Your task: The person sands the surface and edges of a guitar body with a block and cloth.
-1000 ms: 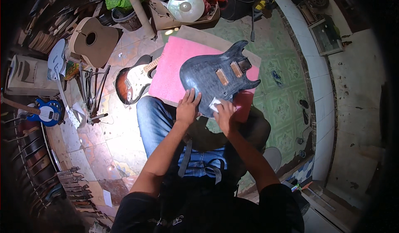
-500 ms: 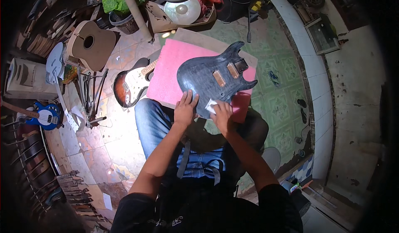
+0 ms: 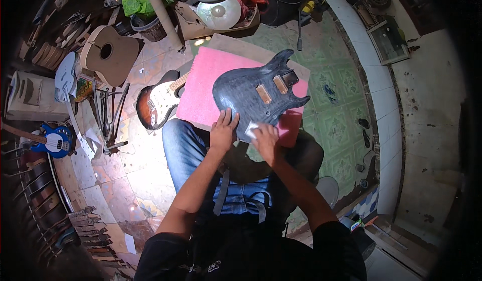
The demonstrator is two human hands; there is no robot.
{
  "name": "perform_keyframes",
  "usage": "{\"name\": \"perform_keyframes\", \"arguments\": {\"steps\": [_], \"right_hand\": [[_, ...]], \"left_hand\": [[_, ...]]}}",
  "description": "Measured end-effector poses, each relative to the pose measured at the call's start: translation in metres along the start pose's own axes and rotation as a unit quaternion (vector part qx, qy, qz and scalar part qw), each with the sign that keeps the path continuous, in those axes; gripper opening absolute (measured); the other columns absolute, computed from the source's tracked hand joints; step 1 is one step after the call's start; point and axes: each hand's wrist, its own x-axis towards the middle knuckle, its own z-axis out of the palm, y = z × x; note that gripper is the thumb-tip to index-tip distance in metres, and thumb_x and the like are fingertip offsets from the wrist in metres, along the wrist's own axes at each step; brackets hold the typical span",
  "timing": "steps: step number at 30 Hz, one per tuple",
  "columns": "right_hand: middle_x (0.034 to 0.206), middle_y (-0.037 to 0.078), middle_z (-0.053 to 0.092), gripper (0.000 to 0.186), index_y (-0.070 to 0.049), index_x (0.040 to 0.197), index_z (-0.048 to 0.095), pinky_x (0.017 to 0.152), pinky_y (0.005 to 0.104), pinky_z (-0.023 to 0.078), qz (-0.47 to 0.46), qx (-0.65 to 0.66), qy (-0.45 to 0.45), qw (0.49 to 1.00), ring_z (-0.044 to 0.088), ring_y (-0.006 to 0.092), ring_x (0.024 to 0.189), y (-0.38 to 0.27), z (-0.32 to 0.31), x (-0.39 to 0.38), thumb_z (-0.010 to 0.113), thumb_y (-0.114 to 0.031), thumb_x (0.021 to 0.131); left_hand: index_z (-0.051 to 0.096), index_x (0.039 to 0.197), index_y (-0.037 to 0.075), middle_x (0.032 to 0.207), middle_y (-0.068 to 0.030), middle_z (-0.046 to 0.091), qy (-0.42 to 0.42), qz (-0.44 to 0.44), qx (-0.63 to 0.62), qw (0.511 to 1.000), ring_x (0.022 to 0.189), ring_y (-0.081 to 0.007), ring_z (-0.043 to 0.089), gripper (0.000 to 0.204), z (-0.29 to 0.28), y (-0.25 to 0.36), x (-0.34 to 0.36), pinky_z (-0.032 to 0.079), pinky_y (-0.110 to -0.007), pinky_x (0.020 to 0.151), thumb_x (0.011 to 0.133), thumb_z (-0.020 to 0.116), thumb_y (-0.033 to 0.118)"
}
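A dark, grey-black electric guitar body (image 3: 240, 91) with two bare wooden pickup cavities lies flat over a pink foam sheet (image 3: 198, 90). My left hand (image 3: 222, 130) rests on its near left edge, fingers stretched out and holding nothing. On the body's near end, my right hand (image 3: 265, 139) presses a small folded white piece (image 3: 251, 129) against the surface. Whether that piece is cloth or abrasive paper, I cannot make out. The fingers partly cover it.
A sunburst electric guitar (image 3: 159, 100) lies left of the foam. Farther left are an acoustic guitar body (image 3: 108, 55), metal stands (image 3: 108, 113) and a blue bass guitar (image 3: 56, 139). A box of scrap (image 3: 198, 27) stands at the back. Sandals (image 3: 329, 93) sit on the green tiles at right.
My right hand has slid slightly left over the body with the white piece, its fingers now flatter. My left hand stays in place.
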Motion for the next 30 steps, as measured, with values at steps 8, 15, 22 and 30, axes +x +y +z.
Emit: {"name": "perform_keyframes", "arguments": {"steps": [8, 15, 22, 30], "right_hand": [[0.123, 0.006, 0.061, 0.039, -0.014, 0.111, 0.069, 0.093, 0.0473, 0.044, -0.021, 0.028, -0.034, 0.999, 0.056, 0.0305, 0.115, 0.008, 0.005, -0.001, 0.080, -0.016, 0.073], [0.124, 0.006, 0.060, 0.041, -0.014, 0.111, 0.068, 0.097, 0.0483, 0.042, -0.033, 0.022, -0.060, 0.997, 0.055, 0.0313, 0.118, 0.004, 0.007, -0.003, 0.081, -0.015, 0.072], [0.126, 0.005, 0.060, 0.038, -0.015, 0.112, 0.067, 0.097, 0.0484, 0.043, -0.018, 0.012, -0.028, 0.999, 0.056, 0.0302, 0.116, 0.007, -0.001, -0.007, 0.079, -0.014, 0.075], [0.124, 0.005, 0.062, 0.040, -0.015, 0.112, 0.068, 0.098, 0.0471, 0.043, -0.036, -0.002, -0.054, 0.998, 0.056, 0.0302, 0.118, 0.007, -0.004, -0.009, 0.081, -0.015, 0.073]], "left_hand": [[0.039, 0.160, 0.028, 0.169, -0.0103, 0.032, 0.009, 0.004, 0.004, 1.000, 0.153, -0.0341, 0.035, 0.104, -0.003, 0.002, 0.000, 0.045, -0.049, 0.115, 0.070, 0.092, 0.031], [0.039, 0.160, 0.028, 0.168, -0.0105, 0.033, 0.021, 0.005, 0.015, 1.000, 0.153, -0.0335, 0.036, 0.108, 0.001, 0.000, 0.000, 0.045, -0.048, 0.115, 0.067, 0.093, 0.032], [0.037, 0.161, 0.026, 0.168, -0.0116, 0.032, -0.007, 0.003, 0.004, 1.000, 0.154, -0.0343, 0.034, 0.112, -0.011, 0.005, 0.000, 0.044, -0.052, 0.117, 0.065, 0.094, 0.038], [0.035, 0.162, 0.026, 0.170, -0.0120, 0.029, -0.012, 0.001, 0.018, 1.000, 0.154, -0.0350, 0.032, 0.112, -0.011, 0.006, 0.000, 0.043, -0.052, 0.117, 0.068, 0.093, 0.041]]}}
